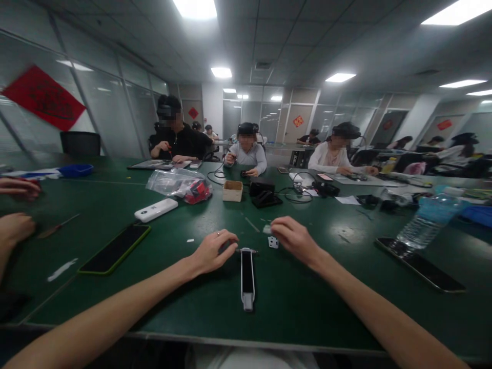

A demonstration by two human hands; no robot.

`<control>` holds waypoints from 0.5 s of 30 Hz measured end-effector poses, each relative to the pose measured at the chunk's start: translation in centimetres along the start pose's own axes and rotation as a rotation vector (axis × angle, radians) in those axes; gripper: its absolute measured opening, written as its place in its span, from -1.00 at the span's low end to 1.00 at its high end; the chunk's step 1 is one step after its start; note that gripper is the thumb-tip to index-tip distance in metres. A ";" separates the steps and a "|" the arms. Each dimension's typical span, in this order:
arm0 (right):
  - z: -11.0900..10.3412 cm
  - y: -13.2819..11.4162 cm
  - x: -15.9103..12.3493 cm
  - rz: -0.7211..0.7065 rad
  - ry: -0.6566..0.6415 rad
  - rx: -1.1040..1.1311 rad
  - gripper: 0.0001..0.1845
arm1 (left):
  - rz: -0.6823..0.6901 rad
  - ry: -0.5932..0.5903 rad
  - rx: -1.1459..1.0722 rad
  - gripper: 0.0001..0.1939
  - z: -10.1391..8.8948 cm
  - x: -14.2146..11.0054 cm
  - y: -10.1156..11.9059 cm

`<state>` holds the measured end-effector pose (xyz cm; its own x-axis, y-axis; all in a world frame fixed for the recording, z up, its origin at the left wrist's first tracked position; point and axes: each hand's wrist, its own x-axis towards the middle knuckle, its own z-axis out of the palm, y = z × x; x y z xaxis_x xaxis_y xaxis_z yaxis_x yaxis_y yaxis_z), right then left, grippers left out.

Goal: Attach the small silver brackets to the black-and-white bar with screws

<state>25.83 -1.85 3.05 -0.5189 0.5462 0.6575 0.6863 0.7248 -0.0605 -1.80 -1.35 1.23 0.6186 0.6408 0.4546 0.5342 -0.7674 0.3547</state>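
A slim device with a white frame and black face (248, 274) lies lengthwise in front of me, with a thin metal piece crossing its far end. My left hand (215, 250) is beside that far end, fingers curved and thumb apart, its tips close to the metal piece; whether they touch it I cannot tell. To the right, my right hand (294, 237) is closed, its fingertips bent down and hidden from view. Just left of those fingers lie a small silvery plate with holes (273, 242) and a small clear scrap (267, 229).
A green-edged phone (117, 249) and a white handheld device (156, 210) lie left. Farther back are a plastic bag (179, 184), a small box (232, 191) and black gear (265, 193). Right stands a water bottle (426, 220) by another phone (434, 271). Co-workers sit around the table (315, 318).
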 end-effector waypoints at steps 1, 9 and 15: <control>0.9 -1.5 0.0 -0.113 -0.015 0.045 -0.75 | 0.009 -0.029 -0.042 -0.76 -0.1 -0.1 0.3; 3.6 -5.9 -0.9 -0.382 -0.002 0.218 -0.76 | -0.141 -0.161 -0.488 -0.70 0.2 -0.1 1.7; 3.8 -5.5 -0.6 -0.294 -0.026 0.212 -0.76 | -0.336 -0.196 -0.808 -0.72 0.7 0.4 0.9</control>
<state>20.40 -4.61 0.16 -0.6930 0.3099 0.6509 0.3863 0.9220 -0.0277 -0.64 -1.81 1.12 0.6294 0.7704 0.1012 0.1824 -0.2732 0.9445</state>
